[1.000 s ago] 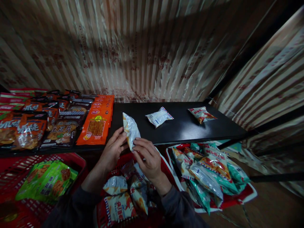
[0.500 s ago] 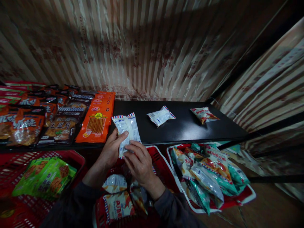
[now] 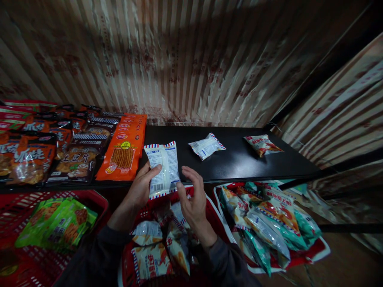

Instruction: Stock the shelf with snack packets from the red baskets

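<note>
Packet in the head view stands nearly upright, printed back towards the wearer, at the front edge of the black shelf and above the middle basket; whether it touches the shelf edge, I cannot tell. The left hand pinches its left side, thumb laid over the back near the seam, the other fingers mostly hidden behind; the right hand is spread in a loose cup just beside the right edge, thumb tip so near that contact cannot be judged.

It should handle as something light and puffy, a thin film pillow with air in it; the gloss suggests a slippery skin, stiffer along the striped end seals than across the belly; the contents are probably brittle, so a hard squeeze in the middle could crush them or strain a seal. Best hold, I judge: flat fingertips on both side edges, or a light pinch on a striped end; the left thumb's broad placement looks suitable if pressure stays low.
</note>
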The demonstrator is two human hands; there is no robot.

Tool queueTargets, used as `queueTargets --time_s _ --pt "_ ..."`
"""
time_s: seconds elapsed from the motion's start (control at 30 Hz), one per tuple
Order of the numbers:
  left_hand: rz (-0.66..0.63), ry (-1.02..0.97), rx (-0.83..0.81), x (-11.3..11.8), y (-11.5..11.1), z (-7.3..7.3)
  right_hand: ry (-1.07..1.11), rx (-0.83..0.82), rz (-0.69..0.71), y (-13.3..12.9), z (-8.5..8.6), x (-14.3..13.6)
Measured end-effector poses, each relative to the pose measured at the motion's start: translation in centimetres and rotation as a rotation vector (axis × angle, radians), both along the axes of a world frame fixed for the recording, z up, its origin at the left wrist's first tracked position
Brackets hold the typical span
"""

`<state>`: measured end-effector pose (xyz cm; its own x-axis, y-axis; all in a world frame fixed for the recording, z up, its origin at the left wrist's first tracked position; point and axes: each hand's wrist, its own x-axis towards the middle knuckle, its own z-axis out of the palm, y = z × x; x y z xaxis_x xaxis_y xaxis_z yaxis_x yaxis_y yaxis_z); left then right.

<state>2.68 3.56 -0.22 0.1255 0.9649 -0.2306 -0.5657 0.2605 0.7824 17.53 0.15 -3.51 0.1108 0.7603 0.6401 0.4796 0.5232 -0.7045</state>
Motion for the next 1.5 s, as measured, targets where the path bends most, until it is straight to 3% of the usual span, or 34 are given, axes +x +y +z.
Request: queueTargets --time_s 0.13,0.3,0.67,0.83,1.17,1.5 --pt "0.001 -0.011 -0.008 0.1 0.0 0.0 0.353 -0.31 0.079 0.2 -0.1 -0.2" --pt "0.054 -0.025 -0.013 0.5 0.2 0.1 0.526 -0.454 0.168 0.1 -0.2 -0.7" --pt "0.074 -0.016 0.004 1.2 0.4 0.2 0.71 -0.566 0.212 0.8 -1.4 -0.2" --pt "0.12 -0.018 0.063 0.8 0.6 0.2 0.726 -0.588 0.185 0.9 -1.3 -0.2" --pt "0.186 0.011 0.023 0.6 0.9 0.4 0.822 -0.646 0.166 0.7 -1.1 -0.3" --pt "0.229 -0.014 0.042 0.4 1.0 0.4 0.826 -0.677 0.224 0.5 -0.9 -0.4"
